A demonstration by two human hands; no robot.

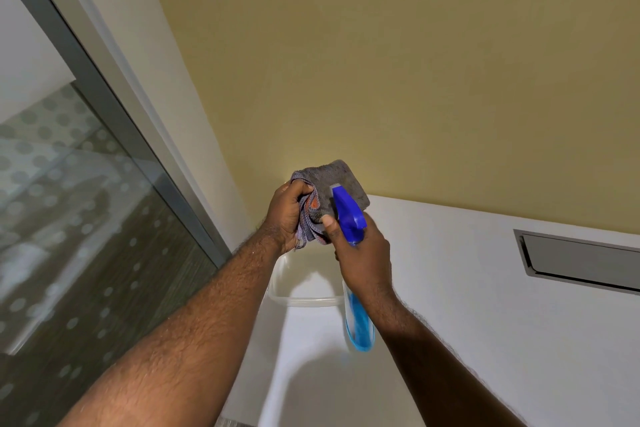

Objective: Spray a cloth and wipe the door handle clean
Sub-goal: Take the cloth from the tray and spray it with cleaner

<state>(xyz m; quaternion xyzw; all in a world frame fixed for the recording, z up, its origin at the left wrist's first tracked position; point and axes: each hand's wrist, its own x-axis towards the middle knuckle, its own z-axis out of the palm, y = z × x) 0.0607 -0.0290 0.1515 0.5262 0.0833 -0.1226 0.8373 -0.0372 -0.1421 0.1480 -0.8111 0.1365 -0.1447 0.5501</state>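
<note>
My left hand (285, 215) grips a folded grey cloth (337, 180) with an orange patch, held up in front of the yellow wall. My right hand (363, 253) holds a spray bottle (360, 326) with blue liquid. Its blue trigger head (348, 215) points at the cloth from very close, almost touching it. A finger of my right hand lies at the trigger. No door handle is in view.
A clear plastic tub (304, 302) stands on the white counter (485, 305) beneath my hands. A metal flap plate (581, 260) is set into the counter at right. A glass panel with a grey frame (104, 87) and dotted film fills the left side.
</note>
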